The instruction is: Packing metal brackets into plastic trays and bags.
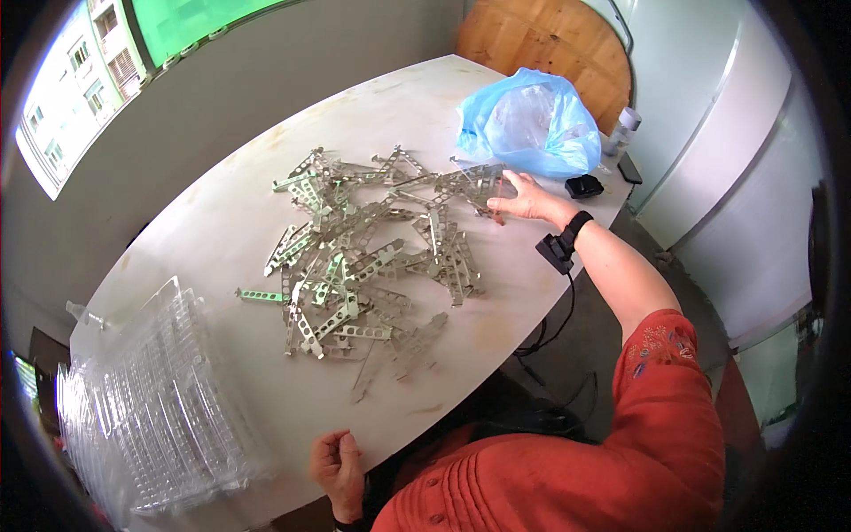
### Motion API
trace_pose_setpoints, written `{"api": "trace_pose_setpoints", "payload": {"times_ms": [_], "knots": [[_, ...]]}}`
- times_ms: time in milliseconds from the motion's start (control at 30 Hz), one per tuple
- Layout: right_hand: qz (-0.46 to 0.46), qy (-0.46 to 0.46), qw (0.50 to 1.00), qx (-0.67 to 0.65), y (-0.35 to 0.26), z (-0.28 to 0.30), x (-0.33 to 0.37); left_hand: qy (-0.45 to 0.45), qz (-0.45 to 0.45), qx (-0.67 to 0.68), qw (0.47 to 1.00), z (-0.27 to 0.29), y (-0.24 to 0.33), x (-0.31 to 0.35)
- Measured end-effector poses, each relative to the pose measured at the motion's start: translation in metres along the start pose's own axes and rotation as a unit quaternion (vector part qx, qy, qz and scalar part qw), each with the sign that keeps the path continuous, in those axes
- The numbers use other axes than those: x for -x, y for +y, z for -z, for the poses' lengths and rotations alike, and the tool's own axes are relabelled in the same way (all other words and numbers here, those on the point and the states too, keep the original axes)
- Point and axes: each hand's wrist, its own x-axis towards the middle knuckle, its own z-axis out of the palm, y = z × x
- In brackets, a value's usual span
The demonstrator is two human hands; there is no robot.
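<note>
A loose heap of thin perforated metal strips (355, 239) is spread over the white table, some strips catching a green sheen. At the heap's far right end, my right hand (530, 199) has its thumb and fingers around a few of these metal strips (474, 183). Its fingertips are partly hidden, and a reddish reflection shows beside the thumb. My left hand (339, 465) is curled closed by the table's near edge, away from the heap, with no strip sticking out of it. The strips at the heap's near end look blurred.
Stacked clear plastic trays (168, 408) cover the table's left end. Beyond my right hand are a blue plastic bag (530, 124), a small black object (584, 186), a phone (629, 169) and a capped bottle (624, 130). A black cable (567, 310) hangs from my right wrist.
</note>
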Motion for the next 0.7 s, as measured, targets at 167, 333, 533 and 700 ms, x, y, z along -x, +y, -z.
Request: {"api": "trace_pose_setpoints", "payload": {"times_ms": [167, 333, 533, 700], "knots": [[0.071, -0.048, 0.996, 0.03, -0.019, -0.023, -0.004, 0.005, 0.022, -0.002, 1.0, 0.0, 0.004, 0.002], [0.189, -0.138, 0.97, -0.064, -0.066, -0.031, 0.018, 0.002, 0.025, -0.018, 1.0, 0.0, 0.006, 0.002], [0.263, -0.083, 0.961, -0.022, -0.088, -0.04, 0.049, 0.0, 0.013, -0.026, 1.0, -0.003, 0.0, 0.002], [0.375, 0.005, 0.926, 0.042, -0.11, -0.034, 0.123, -0.023, -0.172, -0.258, 0.95, -0.011, 0.014, 0.002]]}}
